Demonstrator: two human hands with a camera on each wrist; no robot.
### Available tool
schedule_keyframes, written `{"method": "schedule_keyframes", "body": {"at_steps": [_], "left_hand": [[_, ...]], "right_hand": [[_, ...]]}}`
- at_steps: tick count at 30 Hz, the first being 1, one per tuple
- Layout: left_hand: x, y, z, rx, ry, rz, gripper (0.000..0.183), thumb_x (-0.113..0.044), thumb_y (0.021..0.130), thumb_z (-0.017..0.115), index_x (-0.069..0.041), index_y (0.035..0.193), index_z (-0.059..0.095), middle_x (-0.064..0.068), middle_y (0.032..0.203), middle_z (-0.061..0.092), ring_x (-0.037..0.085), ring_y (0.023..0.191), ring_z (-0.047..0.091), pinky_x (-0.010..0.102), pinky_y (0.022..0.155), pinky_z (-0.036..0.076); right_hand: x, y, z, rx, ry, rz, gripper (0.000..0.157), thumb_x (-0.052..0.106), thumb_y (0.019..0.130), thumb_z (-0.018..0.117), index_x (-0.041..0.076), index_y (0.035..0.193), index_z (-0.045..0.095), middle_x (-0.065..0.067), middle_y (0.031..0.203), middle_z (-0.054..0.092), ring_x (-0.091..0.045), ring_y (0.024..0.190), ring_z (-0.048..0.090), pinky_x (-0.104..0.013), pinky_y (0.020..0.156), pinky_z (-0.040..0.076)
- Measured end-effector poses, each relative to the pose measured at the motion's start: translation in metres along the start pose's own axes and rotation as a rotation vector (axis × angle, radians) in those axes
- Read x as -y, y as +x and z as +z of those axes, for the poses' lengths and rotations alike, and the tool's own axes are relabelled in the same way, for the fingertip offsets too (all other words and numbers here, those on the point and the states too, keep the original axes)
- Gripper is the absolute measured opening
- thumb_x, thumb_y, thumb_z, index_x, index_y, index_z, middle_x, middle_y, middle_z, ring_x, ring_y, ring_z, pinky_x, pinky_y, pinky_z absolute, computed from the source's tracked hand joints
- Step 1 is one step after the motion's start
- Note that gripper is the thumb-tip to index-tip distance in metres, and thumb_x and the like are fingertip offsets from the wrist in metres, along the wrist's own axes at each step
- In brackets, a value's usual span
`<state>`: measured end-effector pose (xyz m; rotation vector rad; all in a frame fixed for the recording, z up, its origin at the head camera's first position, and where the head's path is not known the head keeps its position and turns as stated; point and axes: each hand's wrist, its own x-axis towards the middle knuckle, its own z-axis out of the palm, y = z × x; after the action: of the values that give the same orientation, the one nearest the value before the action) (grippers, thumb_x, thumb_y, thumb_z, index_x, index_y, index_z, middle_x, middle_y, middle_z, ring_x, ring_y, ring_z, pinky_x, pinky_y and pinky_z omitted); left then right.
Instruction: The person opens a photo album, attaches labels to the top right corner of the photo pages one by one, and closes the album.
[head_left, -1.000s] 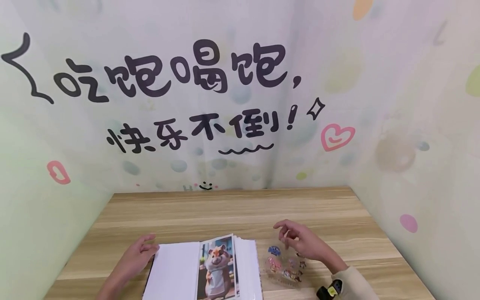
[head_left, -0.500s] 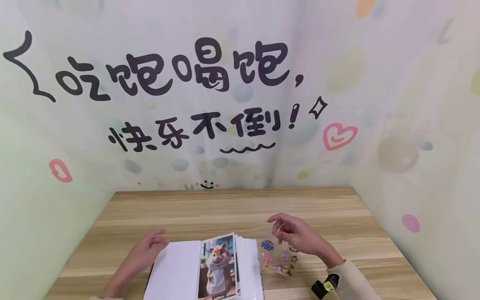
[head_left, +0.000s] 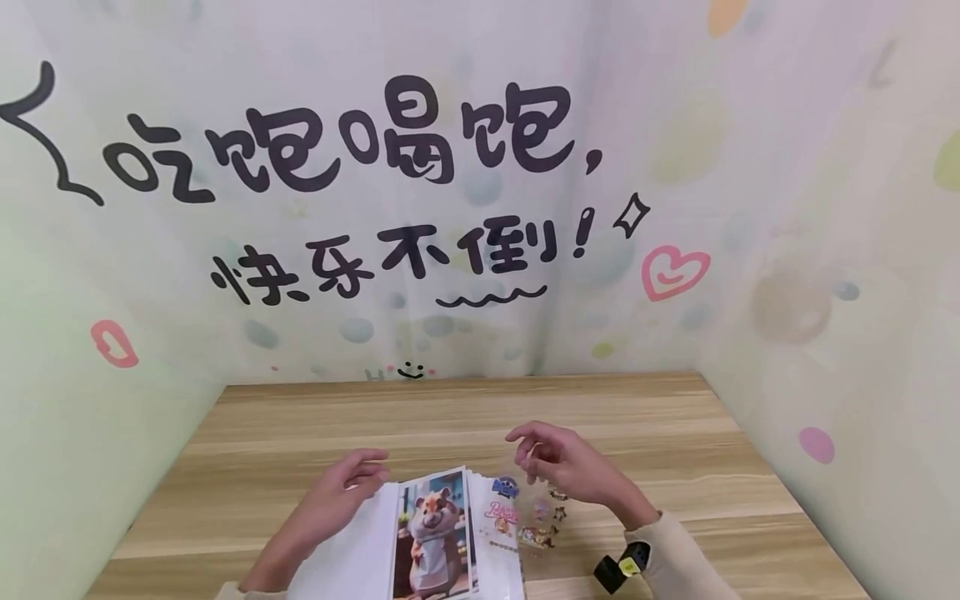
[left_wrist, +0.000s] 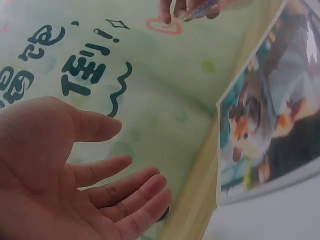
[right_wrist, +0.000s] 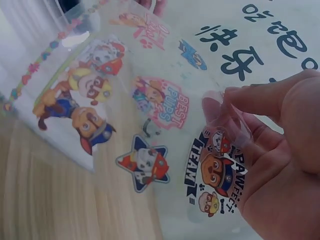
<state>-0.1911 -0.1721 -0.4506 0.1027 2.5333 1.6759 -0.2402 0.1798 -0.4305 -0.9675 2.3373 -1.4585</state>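
Note:
A clear sticker sheet (head_left: 504, 518) printed with cartoon puppies hangs from my right hand (head_left: 572, 472), over the right edge of the open photo album (head_left: 341, 560). In the right wrist view, my thumb and fingers pinch one edge of the sheet (right_wrist: 150, 165), beside a round puppy sticker. A hamster picture (head_left: 433, 537) in an apron lies in the album at the middle. Over the album's blank left page, my left hand (head_left: 330, 507) has its fingers loosely extended and holds nothing. The left wrist view shows its palm beside the picture (left_wrist: 260, 120).
The wooden table (head_left: 420, 417) extends behind the album to a patterned wall covering (head_left: 480, 333) with black lettering. Similar coverings stand at both sides. A black wrist device (head_left: 622, 567) sits at my right sleeve (head_left: 678, 554).
My right hand has carried the sticker sheet left, from beside the album to over its right edge. The left hand has moved right and inward over the blank page.

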Motion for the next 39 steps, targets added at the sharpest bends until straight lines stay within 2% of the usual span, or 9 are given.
{"method": "schedule_keyframes", "body": {"at_steps": [6,10,13,17,19,26,33,37,39], "left_hand": [[-0.020,0.002,0.018,0.144,-0.075,0.092,0.039,-0.023,0.100,0.059,-0.002,0.132,0.056,0.015,0.125,0.065,0.034,0.119,0.059,0.037,0.095,0.052],[-0.030,0.003,0.031,0.222,-0.132,0.109,0.044,-0.029,0.100,0.059,-0.002,0.134,0.054,0.017,0.128,0.062,0.036,0.120,0.059,0.043,0.097,0.051],[-0.033,0.006,0.040,0.260,-0.155,0.125,0.044,-0.030,0.100,0.059,-0.002,0.134,0.054,0.019,0.128,0.062,0.036,0.119,0.059,0.045,0.098,0.051],[-0.033,0.009,0.051,0.314,-0.187,0.132,0.046,-0.027,0.099,0.061,-0.001,0.135,0.053,0.020,0.128,0.063,0.030,0.117,0.061,0.042,0.098,0.051],[-0.033,0.010,0.056,0.339,-0.208,0.122,0.047,-0.026,0.098,0.063,0.000,0.136,0.052,0.020,0.128,0.063,0.027,0.116,0.062,0.040,0.097,0.051],[-0.035,0.011,0.066,0.373,-0.241,0.081,0.047,-0.020,0.093,0.069,-0.002,0.134,0.055,0.018,0.124,0.065,0.025,0.111,0.065,0.037,0.089,0.056],[-0.031,0.007,0.066,0.409,-0.310,0.083,0.044,-0.006,0.090,0.068,0.002,0.131,0.055,0.015,0.107,0.069,0.020,0.094,0.068,0.028,0.081,0.057],[-0.030,0.006,0.067,0.406,-0.344,0.081,0.041,-0.003,0.090,0.067,0.004,0.128,0.055,0.016,0.104,0.070,0.021,0.092,0.070,0.029,0.079,0.058],[-0.029,0.006,0.068,0.397,-0.356,0.078,0.040,-0.003,0.089,0.068,0.005,0.127,0.055,0.017,0.104,0.070,0.021,0.091,0.070,0.030,0.078,0.059]], "right_hand": [[0.008,0.012,0.012,0.007,0.026,-0.010,0.032,-0.003,0.096,0.056,0.007,0.126,0.059,-0.010,0.095,0.064,-0.018,0.074,0.066,-0.029,0.065,0.057],[0.012,0.018,0.019,0.022,0.039,-0.023,0.033,-0.006,0.095,0.056,0.006,0.126,0.059,-0.012,0.096,0.064,-0.016,0.073,0.066,-0.031,0.065,0.058],[0.015,0.022,0.024,0.030,0.046,-0.021,0.033,-0.006,0.095,0.056,0.006,0.125,0.059,-0.016,0.097,0.064,-0.017,0.074,0.066,-0.035,0.067,0.059],[0.019,0.025,0.031,0.034,0.045,-0.017,0.033,-0.005,0.095,0.056,0.007,0.125,0.059,-0.020,0.098,0.064,-0.019,0.075,0.066,-0.043,0.068,0.059],[0.020,0.027,0.033,0.035,0.041,-0.021,0.033,-0.005,0.095,0.057,0.007,0.125,0.059,-0.020,0.098,0.065,-0.019,0.075,0.066,-0.042,0.068,0.059],[0.023,0.031,0.039,0.036,0.021,-0.026,0.031,-0.004,0.096,0.055,0.004,0.126,0.058,-0.017,0.098,0.066,-0.013,0.074,0.066,-0.031,0.062,0.056],[0.022,0.029,0.039,-0.014,-0.006,-0.004,0.029,-0.002,0.098,0.055,0.010,0.124,0.061,-0.009,0.097,0.066,-0.014,0.074,0.066,-0.025,0.060,0.053],[0.021,0.028,0.040,-0.056,-0.051,-0.016,0.027,0.001,0.096,0.059,0.012,0.121,0.063,-0.008,0.098,0.066,-0.012,0.078,0.065,-0.026,0.066,0.054],[0.020,0.027,0.042,-0.087,-0.115,-0.062,0.027,0.002,0.095,0.062,0.013,0.119,0.064,-0.006,0.101,0.067,-0.012,0.082,0.064,-0.028,0.071,0.055]]}}
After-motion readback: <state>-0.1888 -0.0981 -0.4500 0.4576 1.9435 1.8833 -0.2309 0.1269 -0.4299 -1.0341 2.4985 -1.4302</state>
